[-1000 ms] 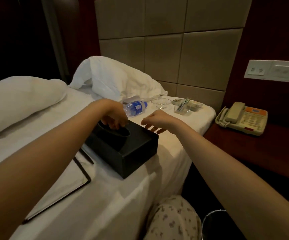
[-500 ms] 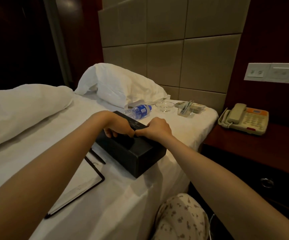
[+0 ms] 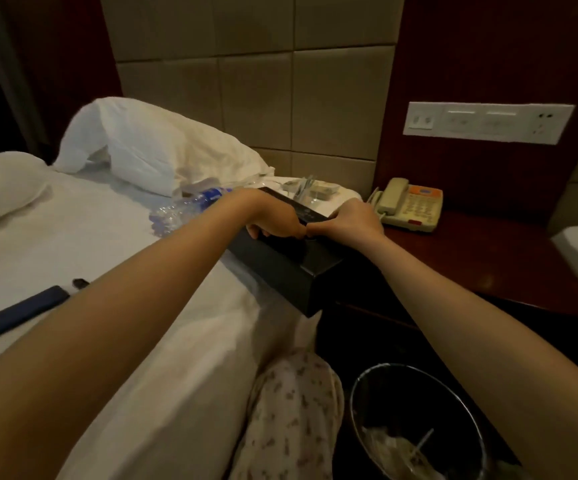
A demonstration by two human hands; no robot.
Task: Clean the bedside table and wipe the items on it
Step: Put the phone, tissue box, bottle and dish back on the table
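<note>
We hold the black tissue box [image 3: 291,268] with both hands. The left hand [image 3: 273,220] grips the top near the opening; the right hand [image 3: 353,221] grips the top beside it, thumbs nearly touching. A second ago the box sat flat on the bed sheet [image 3: 72,237], with only the left hand on it and the right hand open above. Now the box is carried rightward: its near corner overhangs the mattress edge and projects over the gap toward the bedside table [image 3: 488,258]. We cannot tell whether its far end still rests on the sheet.

We judge that the box is being returned to the table. The table top carries only the telephone [image 3: 408,206]. The water bottle [image 3: 190,206] and the small tray of sundries [image 3: 315,190] lie on the bed, so further items remain to be handled. A waste bin [image 3: 415,420] stands directly below the transfer path; a firm grip is required.
</note>
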